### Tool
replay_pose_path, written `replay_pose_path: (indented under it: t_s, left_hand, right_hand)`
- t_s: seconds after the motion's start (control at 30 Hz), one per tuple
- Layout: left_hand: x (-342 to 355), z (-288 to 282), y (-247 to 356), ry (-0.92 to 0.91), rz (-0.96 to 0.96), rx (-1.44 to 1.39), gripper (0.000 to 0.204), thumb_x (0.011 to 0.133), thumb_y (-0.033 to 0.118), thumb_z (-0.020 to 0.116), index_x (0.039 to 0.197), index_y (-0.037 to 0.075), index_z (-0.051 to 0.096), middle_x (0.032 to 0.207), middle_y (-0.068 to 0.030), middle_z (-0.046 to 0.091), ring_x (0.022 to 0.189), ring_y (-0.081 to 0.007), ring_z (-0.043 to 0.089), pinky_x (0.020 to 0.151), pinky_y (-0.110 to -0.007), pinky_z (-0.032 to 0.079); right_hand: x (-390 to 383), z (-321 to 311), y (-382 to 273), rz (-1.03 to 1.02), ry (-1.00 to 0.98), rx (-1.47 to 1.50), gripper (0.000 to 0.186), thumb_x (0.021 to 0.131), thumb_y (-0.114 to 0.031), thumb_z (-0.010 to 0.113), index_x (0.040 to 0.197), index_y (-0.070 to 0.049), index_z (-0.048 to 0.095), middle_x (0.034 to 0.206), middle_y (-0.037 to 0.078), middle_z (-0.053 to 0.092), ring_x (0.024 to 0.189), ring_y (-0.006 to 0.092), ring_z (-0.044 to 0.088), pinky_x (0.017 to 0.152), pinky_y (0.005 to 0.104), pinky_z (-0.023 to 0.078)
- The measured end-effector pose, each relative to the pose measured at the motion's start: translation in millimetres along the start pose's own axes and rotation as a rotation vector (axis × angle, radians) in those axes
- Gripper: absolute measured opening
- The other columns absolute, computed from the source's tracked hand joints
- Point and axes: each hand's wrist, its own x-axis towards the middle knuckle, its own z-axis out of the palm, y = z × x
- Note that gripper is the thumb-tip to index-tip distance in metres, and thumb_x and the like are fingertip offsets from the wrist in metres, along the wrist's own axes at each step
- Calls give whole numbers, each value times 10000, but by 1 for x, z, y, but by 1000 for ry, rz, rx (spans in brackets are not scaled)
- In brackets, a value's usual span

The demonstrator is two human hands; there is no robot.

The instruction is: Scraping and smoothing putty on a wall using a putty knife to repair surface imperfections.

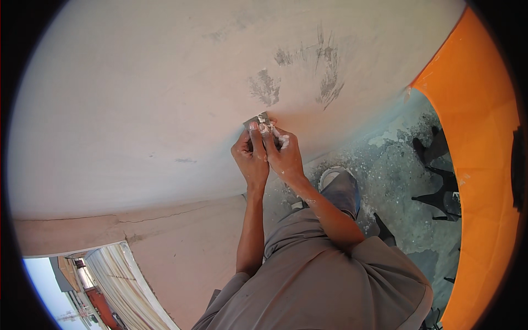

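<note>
Close together in front of a pale pinkish wall (pixel 137 110), both hands meet at a small flat grey piece (pixel 251 120) with a whitish patch at its right end. I cannot tell whether it is a scraper blade or a folded sheet. My left hand (pixel 251 157) pinches it from below, thumb and fingers closed. Beside it, my right hand (pixel 284 154) is closed on the same piece, white powder or paste on its fingers. Just above the hands, rough dark grey patches (pixel 265 88) mark the wall. The fingers hide much of the piece.
Hanging orange cloth (pixel 478 165) runs down the right side. Below it, a grey floor (pixel 385 181) is spattered white, and dark chair-like legs (pixel 440 195) stand there. My shoe (pixel 331 176) is near the wall's foot. At lower left, a curtain (pixel 118 280) hangs by an opening.
</note>
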Motion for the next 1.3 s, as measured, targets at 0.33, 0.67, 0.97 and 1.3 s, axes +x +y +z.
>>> replay_pose_path:
  t_s: [0.33,0.67,0.97,1.3]
  left_hand:
    - [4,-8,3,16,22,36,343,1072,209,537,1004,-49,753,758,-54,719,659,-52,565,585,-240,461]
    - [5,-10,11,-20,9,223,317,1057,187,557,990,-56,748,684,-44,686,615,-39,530,536,-249,428]
    - [4,3,-5,24,59,-92,354,1081,217,515,1037,-39,756,818,-41,728,711,-57,594,626,-238,492]
    - [16,-21,18,-56,42,151,321,1052,186,563,955,-54,752,702,-48,696,616,-44,533,551,-241,441]
  right_hand:
    - [-1,14,8,10,-30,98,376,1073,-289,546,855,5,635,605,-22,531,566,41,449,499,279,371]
    - [0,13,10,-7,17,38,409,1071,-323,534,849,3,642,591,-20,531,549,59,449,501,296,378]
    - [3,-1,4,-72,-18,-83,338,1065,-283,554,911,-3,662,602,-38,516,561,24,436,495,264,350]
    - [0,24,15,3,14,209,344,1079,-283,536,897,-13,649,603,-37,546,539,39,472,487,263,371]
